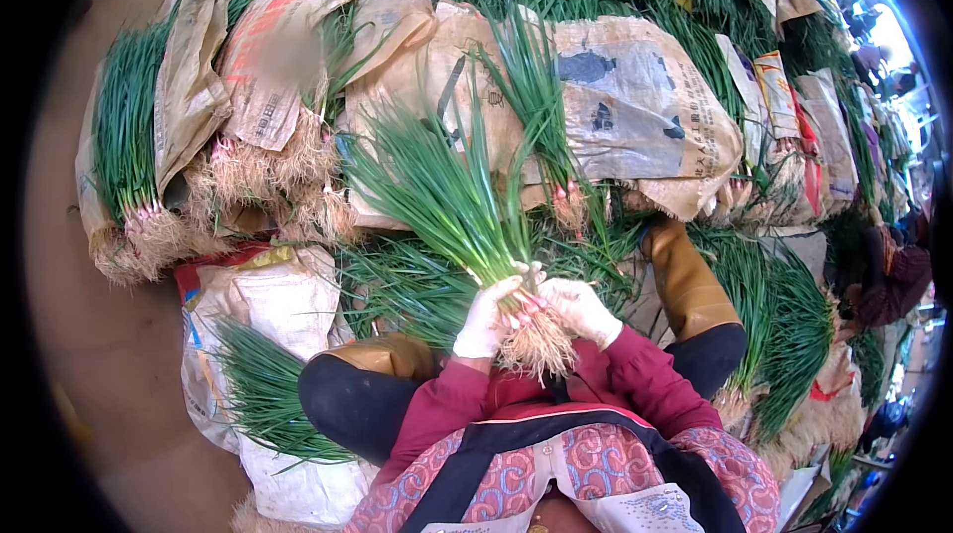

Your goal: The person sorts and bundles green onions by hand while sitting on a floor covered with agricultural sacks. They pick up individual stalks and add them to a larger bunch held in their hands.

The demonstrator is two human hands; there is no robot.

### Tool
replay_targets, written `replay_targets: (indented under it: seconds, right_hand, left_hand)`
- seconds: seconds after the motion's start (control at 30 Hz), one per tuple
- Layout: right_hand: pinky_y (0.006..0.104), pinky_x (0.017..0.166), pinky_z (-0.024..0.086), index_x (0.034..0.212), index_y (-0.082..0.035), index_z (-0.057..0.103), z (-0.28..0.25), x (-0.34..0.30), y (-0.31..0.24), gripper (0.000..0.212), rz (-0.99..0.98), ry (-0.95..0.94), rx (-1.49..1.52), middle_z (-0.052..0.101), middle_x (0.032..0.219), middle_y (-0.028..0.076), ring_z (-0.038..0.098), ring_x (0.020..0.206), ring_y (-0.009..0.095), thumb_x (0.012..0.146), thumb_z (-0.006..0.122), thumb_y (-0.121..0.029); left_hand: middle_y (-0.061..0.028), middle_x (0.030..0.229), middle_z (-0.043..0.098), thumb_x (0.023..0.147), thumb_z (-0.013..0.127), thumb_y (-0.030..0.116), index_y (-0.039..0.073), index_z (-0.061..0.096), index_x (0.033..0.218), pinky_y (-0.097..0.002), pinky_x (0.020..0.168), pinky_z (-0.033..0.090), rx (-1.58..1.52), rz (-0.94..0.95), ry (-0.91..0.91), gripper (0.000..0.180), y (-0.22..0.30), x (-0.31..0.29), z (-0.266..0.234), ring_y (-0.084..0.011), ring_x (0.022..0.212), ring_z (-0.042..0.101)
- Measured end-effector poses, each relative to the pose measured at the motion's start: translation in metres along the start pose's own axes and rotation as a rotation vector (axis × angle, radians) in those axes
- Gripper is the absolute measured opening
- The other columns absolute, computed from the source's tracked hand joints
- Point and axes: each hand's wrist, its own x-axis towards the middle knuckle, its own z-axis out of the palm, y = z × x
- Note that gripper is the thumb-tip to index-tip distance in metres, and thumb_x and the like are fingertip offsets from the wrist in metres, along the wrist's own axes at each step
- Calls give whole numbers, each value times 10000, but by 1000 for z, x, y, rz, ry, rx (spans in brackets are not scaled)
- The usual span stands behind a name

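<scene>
A bunch of spring onions stands in front of my lap, its green leaves fanned up and to the left, its pinkish bulbs and pale roots hanging down. My left hand, in a white glove, is closed around the bunch just above the bulbs. From the right, my right hand, also white-gloved, is closed at the bulb end with its fingertips against the stems. Exactly which stems it grips is partly hidden. Just beyond lies a smaller bunch of spring onions on a woven sack.
Loose green leaves lie between my bent legs and brown boots. More spring onions lie at left, lower left and right. A white sack is by my left knee. Another person's sleeve shows far right.
</scene>
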Motion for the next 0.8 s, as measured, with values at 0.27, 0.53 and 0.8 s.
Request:
replay_targets:
  seconds: [0.27,0.53,0.8]
  right_hand:
    - [256,348,378,735,-27,532,26,73,-46,237,48,226,-16,524,569,45,487,407,91,859,620,-209]
    - [220,462,387,806,-30,579,49,49,-37,143,-358,362,-228,507,671,-13,460,534,44,908,536,-121]
    - [199,536,359,801,-60,574,50,22,-79,174,-75,-25,81,517,703,-18,443,584,50,918,514,-175]
  left_hand:
    - [-155,975,619,835,562,105,11,517,1110,-346,597,555,60,-6,36,294,-3,-2,0,-308,772,654]
    - [-147,876,642,831,578,117,9,547,1065,-305,513,540,-26,54,83,259,-5,-1,-6,-305,696,661]
    - [-126,827,658,848,550,126,19,579,998,-230,482,489,-32,77,153,186,14,-17,18,-234,688,662]
